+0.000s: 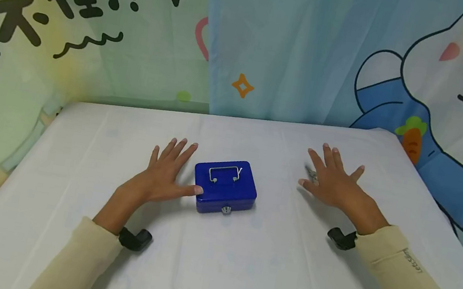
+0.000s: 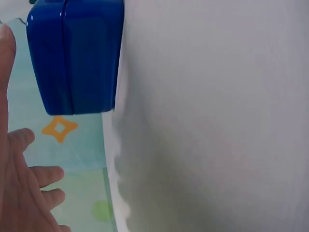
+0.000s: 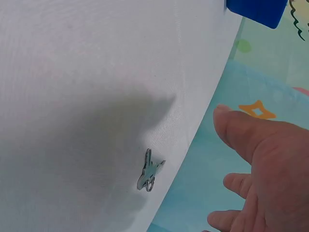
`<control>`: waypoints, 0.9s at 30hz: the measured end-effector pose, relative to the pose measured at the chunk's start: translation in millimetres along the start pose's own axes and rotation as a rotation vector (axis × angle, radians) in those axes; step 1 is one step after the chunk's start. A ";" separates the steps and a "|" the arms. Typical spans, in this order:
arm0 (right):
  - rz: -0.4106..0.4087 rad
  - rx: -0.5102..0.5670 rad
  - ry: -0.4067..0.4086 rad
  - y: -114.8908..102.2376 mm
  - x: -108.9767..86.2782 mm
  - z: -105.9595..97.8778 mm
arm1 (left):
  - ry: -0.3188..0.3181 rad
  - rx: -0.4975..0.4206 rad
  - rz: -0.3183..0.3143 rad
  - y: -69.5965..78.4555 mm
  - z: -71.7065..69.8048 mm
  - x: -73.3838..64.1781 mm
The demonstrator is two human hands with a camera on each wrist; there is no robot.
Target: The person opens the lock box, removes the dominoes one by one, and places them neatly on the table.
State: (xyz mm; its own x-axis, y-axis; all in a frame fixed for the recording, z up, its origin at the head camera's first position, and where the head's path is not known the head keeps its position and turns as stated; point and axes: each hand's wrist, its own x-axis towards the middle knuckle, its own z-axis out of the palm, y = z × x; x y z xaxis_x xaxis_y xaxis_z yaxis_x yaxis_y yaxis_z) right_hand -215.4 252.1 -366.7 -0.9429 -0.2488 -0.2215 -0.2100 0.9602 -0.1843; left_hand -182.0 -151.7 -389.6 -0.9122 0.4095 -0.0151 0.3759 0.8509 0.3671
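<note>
Blue glossy rectangular box (image 1: 225, 186) sits on the white cloth-covered table (image 1: 265, 276), near the far edge, roughly midway between the left and right edges. Long axis runs left-right, close to parallel with the far edge, right end turned slightly toward it. Silver round lock (image 1: 226, 210) on the front wall faces the near side; silver wire handle (image 1: 224, 167) on top runs along the box's length. Lid is down, contents hidden. Left hand (image 1: 166, 177): fingers straight and spread, thumb tip over the box's left end in the head view; left wrist view shows a gap there, so can't confirm contact. Right hand (image 1: 334, 183): fingers apart, raised over the cloth toward the far right corner. Small silver metal keys (image 3: 148, 174) on a ring lie on the cloth beneath it, well apart from the box; partly covered in the head view, visible part slanting far-left to near-right. Count too small to tell. Bare cloth spans box to right hand, and runs from the box front toward the near side. Printed fabric backdrop (image 1: 291, 53) hangs behind the far edge.
</note>
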 end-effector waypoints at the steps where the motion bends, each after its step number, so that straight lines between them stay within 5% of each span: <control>1: -0.004 0.008 0.002 0.0 0.1 -0.3 | 0.003 -0.002 0.007 0.6 1.2 0.4; 17: -0.017 -0.080 0.031 2.6 7.9 1.3 | -0.081 -0.141 0.013 14.7 6.7 1.6; 27: 0.065 0.015 0.015 6.3 17.7 -1.7 | -0.139 -0.209 0.005 18.5 8.8 2.2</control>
State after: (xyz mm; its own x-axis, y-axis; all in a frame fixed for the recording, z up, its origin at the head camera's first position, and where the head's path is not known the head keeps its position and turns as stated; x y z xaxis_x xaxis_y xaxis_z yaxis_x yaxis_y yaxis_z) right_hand -233.9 253.9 -370.2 -0.9582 -0.1843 -0.2186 -0.1449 0.9722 -0.1841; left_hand -175.6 -132.2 -391.0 -0.8736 0.4675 -0.1354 0.3253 0.7678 0.5520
